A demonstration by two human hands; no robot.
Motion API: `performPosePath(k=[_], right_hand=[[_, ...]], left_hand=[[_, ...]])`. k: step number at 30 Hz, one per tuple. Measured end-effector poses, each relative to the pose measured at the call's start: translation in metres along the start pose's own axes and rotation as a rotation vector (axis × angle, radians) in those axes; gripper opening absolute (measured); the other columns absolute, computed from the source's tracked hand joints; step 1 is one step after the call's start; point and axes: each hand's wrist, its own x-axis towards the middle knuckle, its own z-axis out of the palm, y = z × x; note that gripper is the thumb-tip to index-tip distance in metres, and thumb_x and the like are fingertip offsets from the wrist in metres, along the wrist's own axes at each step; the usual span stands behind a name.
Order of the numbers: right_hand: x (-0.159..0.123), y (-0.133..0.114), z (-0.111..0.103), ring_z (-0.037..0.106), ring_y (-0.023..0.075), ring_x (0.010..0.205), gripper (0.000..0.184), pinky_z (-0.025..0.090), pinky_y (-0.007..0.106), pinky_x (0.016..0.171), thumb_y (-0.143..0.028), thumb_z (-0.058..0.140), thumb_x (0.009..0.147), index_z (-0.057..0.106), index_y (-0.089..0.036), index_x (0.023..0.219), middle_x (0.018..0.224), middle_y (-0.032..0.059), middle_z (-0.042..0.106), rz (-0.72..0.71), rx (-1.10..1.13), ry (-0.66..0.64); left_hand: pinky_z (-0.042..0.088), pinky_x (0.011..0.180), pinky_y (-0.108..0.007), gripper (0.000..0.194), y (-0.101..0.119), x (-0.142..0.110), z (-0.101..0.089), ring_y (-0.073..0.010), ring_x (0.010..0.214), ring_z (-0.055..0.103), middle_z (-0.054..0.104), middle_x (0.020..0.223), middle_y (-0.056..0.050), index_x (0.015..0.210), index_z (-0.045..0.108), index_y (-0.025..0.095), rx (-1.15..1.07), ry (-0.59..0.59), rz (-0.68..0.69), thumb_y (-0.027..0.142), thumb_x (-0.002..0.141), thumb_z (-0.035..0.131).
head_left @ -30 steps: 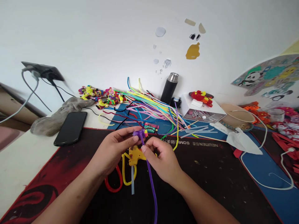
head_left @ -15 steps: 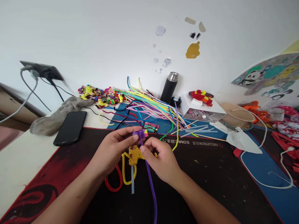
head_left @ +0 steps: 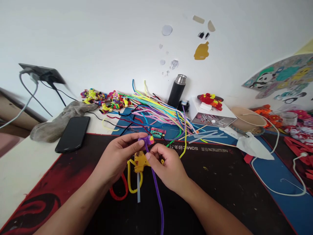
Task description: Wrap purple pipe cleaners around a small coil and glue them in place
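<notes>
Between the thumb and fingers of my left hand (head_left: 124,150) is a small purple pipe-cleaner figure (head_left: 146,141) with a yellow and pink end. A long purple pipe cleaner (head_left: 158,195) runs from it down toward the near edge of view. My right hand (head_left: 168,163) pinches this strand just below the figure, thumb against curled fingers. Beneath my hands lies a yellow hot glue gun (head_left: 140,161), partly hidden, with a clear glue stick (head_left: 138,187) sticking out toward me. A red pipe-cleaner loop (head_left: 119,197) and a yellow loop (head_left: 133,192) rest beside it.
Many coloured pipe cleaners (head_left: 158,111) are heaped at the back, near a black thermos (head_left: 176,91). Finished figures (head_left: 94,95) sit back left, above a phone (head_left: 72,134). Rightward stand a white box (head_left: 212,117), loose glue sticks (head_left: 207,135), tissue (head_left: 255,147) and a white cable (head_left: 276,194).
Both hands keep nearly the same hold on the purple figure and strand. The whole view has shifted very slightly.
</notes>
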Motion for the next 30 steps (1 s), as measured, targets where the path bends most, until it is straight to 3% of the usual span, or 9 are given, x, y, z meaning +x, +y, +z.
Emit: performPosePath(k=[30], right_hand=[[-0.0008,0.0006,0.0021,0.051,0.0132,0.06,0.018,0.041,0.026,0.06,-0.033,0.065,0.096,0.061,-0.023,0.081,0.067,-0.0046,0.057,0.018,0.029,-0.038]], left_hand=[[0.057,0.075,-0.026,0.03,0.0004,0.0002,0.0042,-0.0189,0.079,0.073,0.085,0.095,-0.007,0.095,0.087,0.02,0.013,0.016,0.045,0.032,0.071,0.1]])
